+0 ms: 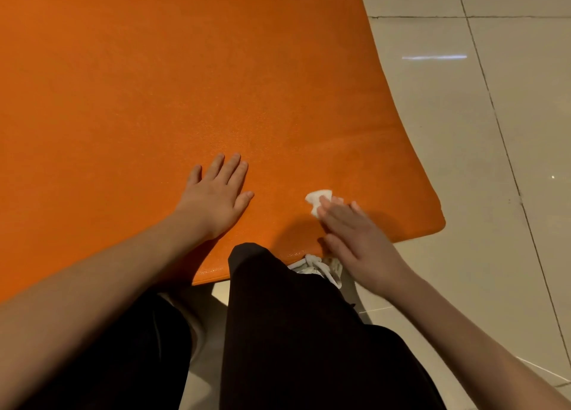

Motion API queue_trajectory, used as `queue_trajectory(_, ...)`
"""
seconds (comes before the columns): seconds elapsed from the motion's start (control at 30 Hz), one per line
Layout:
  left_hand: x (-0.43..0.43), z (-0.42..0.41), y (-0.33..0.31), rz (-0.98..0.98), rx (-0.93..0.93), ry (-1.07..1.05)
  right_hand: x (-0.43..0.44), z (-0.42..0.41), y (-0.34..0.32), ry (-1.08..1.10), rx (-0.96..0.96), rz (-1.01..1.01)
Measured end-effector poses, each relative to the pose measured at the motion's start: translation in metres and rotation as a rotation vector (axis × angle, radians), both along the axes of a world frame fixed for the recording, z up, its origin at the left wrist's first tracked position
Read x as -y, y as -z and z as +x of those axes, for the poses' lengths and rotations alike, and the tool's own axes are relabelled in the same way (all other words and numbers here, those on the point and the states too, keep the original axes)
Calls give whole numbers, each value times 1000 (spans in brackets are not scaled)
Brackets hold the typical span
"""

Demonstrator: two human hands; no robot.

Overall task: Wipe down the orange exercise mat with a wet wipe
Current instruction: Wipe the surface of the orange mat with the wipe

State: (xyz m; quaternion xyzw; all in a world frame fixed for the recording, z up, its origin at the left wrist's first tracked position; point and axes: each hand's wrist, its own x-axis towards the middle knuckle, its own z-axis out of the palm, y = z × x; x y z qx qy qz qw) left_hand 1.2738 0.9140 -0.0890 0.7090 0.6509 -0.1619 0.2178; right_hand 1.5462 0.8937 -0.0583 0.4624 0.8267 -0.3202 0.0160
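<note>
I count one orange mat [185, 85], one white wipe [316, 198] pressed under the flat-fingered right hand [361, 239], one left hand [216, 196] spread flat.

The mat [216, 85] looks finely grained and matt; the floor [494, 131] is glossy tile; the wipe [316, 198] is soft crumpled white cloth.

the left hand [216, 195] lies flat, palm down, with its fingers spread wide. the right hand [361, 242] is palm down too, with its fingers straight and close together.
</note>
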Motion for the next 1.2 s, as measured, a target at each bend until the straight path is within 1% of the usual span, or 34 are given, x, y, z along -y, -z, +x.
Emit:
queue_trajectory(0.07,1,0,0,3,0,0,19,7,-1,-89,-59,1)
queue_trajectory(0.13,1,0,1,7,3,-3,16,21,2,-94,-40,70)
queue_trajectory(0.2,1,0,2,1,-6,0,-2,28,5,49,34,115)
queue_trajectory(0.23,1,0,2,-1,-9,1,-9,26,7,131,56,107)
queue_trajectory(0.3,2,0,3,-1,-10,1,-8,15,10,206,60,84)
queue_trajectory(0.4,1,-1,4,2,-4,8,11,10,12,134,19,78)
queue_trajectory(0.5,-2,0,2,13,15,-8,5,26,10,69,13,64)
queue_trajectory(0.63,-13,10,4,35,85,-22,3,20,11,132,-6,37)
queue_trajectory(0.8,-15,22,8,10,104,-20,12,17,13,156,-22,23)
queue_trajectory(0.9,-14,21,4,-11,70,-17,9,21,14,139,-25,22)
queue_trajectory(1.07,-26,27,-13,-93,-3,-17,12,15,9,220,-102,-23)
queue_trajectory(1.13,-31,30,-19,-78,-23,-15,12,14,4,239,-112,-72)
queue_trajectory(1.2,-34,31,-23,-31,9,-5,13,13,2,234,-108,-86)
